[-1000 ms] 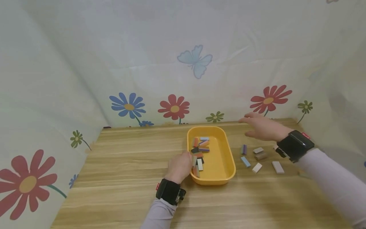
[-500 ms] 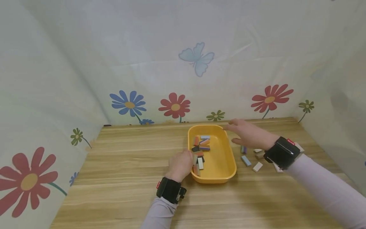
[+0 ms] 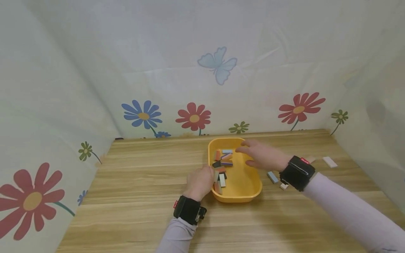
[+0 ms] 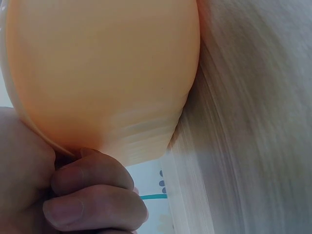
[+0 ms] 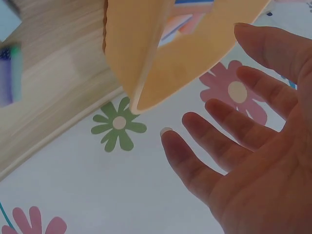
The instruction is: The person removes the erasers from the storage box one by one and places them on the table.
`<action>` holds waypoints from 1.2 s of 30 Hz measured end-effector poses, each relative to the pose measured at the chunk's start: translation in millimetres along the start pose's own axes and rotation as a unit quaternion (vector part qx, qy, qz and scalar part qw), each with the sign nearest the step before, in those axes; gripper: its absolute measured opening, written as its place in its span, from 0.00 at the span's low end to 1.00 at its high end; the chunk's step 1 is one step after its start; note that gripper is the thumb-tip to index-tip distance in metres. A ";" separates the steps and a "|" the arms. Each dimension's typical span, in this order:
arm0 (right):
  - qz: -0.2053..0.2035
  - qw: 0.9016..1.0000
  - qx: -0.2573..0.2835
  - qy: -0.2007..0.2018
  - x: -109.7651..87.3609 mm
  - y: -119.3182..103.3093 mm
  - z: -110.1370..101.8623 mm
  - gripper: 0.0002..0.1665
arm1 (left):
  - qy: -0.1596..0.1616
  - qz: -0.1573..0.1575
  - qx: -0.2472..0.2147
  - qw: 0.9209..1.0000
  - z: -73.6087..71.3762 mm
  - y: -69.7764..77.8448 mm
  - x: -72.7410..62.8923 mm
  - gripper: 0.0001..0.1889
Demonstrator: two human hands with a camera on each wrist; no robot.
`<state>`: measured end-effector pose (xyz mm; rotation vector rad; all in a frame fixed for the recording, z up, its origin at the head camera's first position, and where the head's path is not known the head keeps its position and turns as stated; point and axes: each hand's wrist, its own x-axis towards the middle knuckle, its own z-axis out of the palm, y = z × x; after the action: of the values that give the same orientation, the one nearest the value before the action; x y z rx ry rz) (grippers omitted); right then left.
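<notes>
My left hand (image 3: 200,182) grips the left rim of a yellow plastic tray (image 3: 235,199). In the left wrist view its curled fingers (image 4: 95,207) lie against the outside of the tray wall (image 4: 107,73). Over the tray's right rim hovers my right hand (image 3: 265,156), palm side showing in the right wrist view, with spread, loosely bent fingers and nothing in them. Inside the tray, small rectangular blocks lie along the left side, among them a white block (image 3: 222,180), an orange block (image 3: 220,169) and a light blue block (image 3: 227,151).
Right of the tray on the wooden table (image 3: 142,196) lie a blue block (image 3: 272,177), a small white block (image 3: 284,186) and a longer white block (image 3: 330,162). My right forearm partly covers that area. A flowered cloth (image 3: 158,52) hangs behind the table.
My right hand has moved left from above the loose blocks to over the tray's right side. The left hand stays on the tray rim.
</notes>
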<state>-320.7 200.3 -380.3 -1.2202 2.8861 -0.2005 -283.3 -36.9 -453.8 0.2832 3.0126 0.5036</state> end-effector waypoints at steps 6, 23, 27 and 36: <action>0.001 1.000 0.004 -0.019 9.8 -8.4 11.9 0.27 | -0.012 0.022 0.051 0.998 0.2 1.1 1.6 0.10; -0.011 0.999 0.047 -0.004 16.3 1.3 67.5 0.30 | 0.018 0.004 -0.009 1.000 7.9 2.1 -2.7 0.17; -0.010 1.000 0.000 0.023 17.2 5.7 81.1 0.32 | 0.024 -0.005 -0.038 0.999 9.2 1.7 -1.7 0.20; -0.020 0.996 -0.062 0.055 22.7 0.4 87.2 0.35 | 0.037 -0.012 -0.030 0.999 2.2 -1.0 -1.9 0.20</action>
<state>-332.4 174.2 -465.7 -1.3283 3.0105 -0.0941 -281.4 -37.6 -456.1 0.2290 3.0623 0.6141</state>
